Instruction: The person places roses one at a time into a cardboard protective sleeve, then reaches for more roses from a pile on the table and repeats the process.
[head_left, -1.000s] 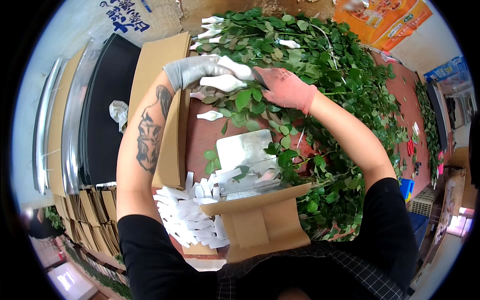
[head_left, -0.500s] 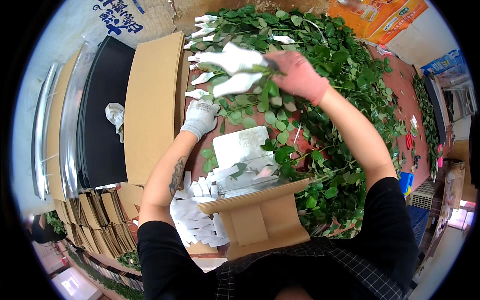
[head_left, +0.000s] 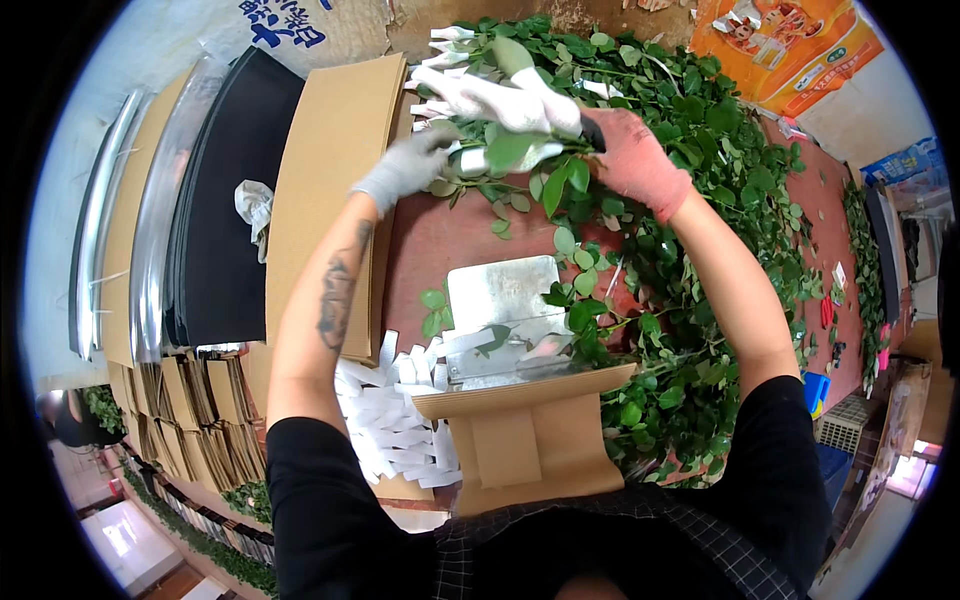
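My right hand (head_left: 640, 165), in a pink glove with dark fingertips, is closed round a few leafy rose stems. Their buds in white net sleeves (head_left: 515, 105) point left above the table. My left hand (head_left: 408, 168), in a pale grey glove, hovers left of the buds with its slightly blurred fingers apart and nothing visible in them. More white-sleeved roses (head_left: 452, 34) lie behind at the table's far edge, partly hidden by the held ones. Nearer me is a metal plate (head_left: 505, 285) with a brown cardboard piece (head_left: 520, 392) across its near end.
Leafy stems (head_left: 720, 200) cover the right of the red table (head_left: 425, 235). White paper strips (head_left: 400, 430) are heaped left of the cardboard. Large cardboard sheets (head_left: 320, 190) and black sheets (head_left: 225, 200) stand at the left, with a crumpled cloth (head_left: 254, 210) against them.
My left hand has lifted off the table and moved up beside the held buds. My right hand still grips the roses, turned slightly. The whole view has shifted a little.
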